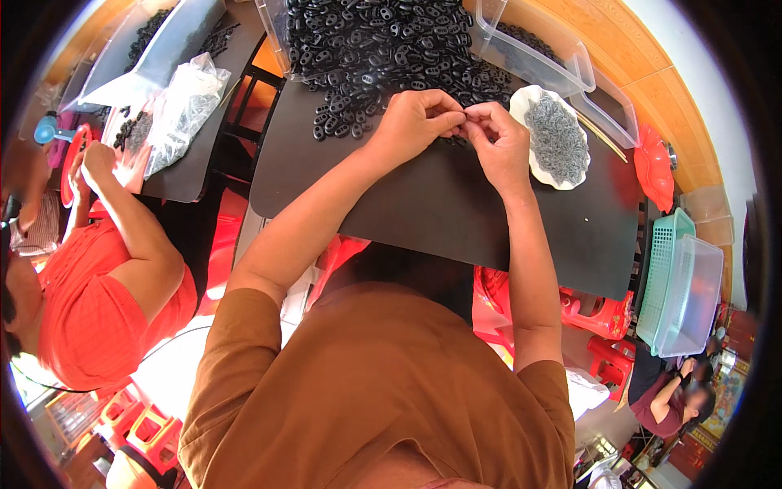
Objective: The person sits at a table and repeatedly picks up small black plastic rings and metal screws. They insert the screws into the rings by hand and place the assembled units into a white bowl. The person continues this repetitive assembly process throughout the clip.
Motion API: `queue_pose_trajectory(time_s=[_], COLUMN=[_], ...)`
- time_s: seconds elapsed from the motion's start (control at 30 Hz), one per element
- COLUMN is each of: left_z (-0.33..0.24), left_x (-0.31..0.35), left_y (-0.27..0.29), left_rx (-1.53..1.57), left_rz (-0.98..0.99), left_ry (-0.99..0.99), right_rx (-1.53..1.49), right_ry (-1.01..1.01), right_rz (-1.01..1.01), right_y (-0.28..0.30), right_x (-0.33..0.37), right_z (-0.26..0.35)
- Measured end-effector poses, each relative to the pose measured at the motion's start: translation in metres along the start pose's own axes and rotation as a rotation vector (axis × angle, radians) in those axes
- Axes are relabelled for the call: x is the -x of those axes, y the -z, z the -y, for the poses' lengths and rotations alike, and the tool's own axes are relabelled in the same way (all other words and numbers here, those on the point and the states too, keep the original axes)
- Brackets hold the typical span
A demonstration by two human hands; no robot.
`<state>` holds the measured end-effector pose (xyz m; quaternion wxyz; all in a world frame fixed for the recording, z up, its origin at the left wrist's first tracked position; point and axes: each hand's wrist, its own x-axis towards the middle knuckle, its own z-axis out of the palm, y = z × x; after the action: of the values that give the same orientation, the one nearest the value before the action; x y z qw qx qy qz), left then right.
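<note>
A: In the head view, how is the grip set?

B: The left hand (419, 122) and the right hand (501, 151) are brought together over the far part of the desk (407, 208), thumbs and fingers drawn in to one meeting point. Whether something small is pinched there cannot be told for certain, as the spot is covered by the fingers themselves.

A: Why might they be held so close?

B: Fine control is probably wanted; a tiny thing is best steadied from both sides.

A: And the layout?

B: The black pieces (383, 49) are heaped toward the desk's far edge. The grey bits (560, 138) are contained in a white dish (535, 166) toward its right edge, presumably so that the two kinds are not mixed and both can be reached. More black pieces are held in a clear tub (562, 77) by the far right corner.

A: Where do the pieces lie relative to the grip?

B: The heap is spread just beyond it, with a few loose ones partly hidden by the hands. The dish is set just beside the right hand, on its outer side.
</note>
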<state>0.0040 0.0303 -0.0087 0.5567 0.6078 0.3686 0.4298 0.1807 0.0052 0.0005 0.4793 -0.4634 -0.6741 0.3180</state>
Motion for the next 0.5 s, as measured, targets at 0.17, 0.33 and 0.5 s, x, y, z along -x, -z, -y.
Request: queue_pose_trajectory(time_s=[0.17,0.33,0.5], left_z=[0.003,0.005,0.006], left_x=[-0.001,0.000,0.000], left_y=[-0.001,-0.002,-0.002], left_rx=[0.370,0.385,0.352], left_rz=[0.015,0.020,0.035], left_ry=[0.116,0.116,0.111], right_rx=[-0.304,-0.355,-0.429], right_ry=[-0.086,-0.061,-0.081], right_rz=[-0.074,-0.056,-0.039], right_y=[0.013,0.018,0.015], right_x=[-0.004,-0.007,-0.006], right_z=[0.000,-0.005,-0.006])
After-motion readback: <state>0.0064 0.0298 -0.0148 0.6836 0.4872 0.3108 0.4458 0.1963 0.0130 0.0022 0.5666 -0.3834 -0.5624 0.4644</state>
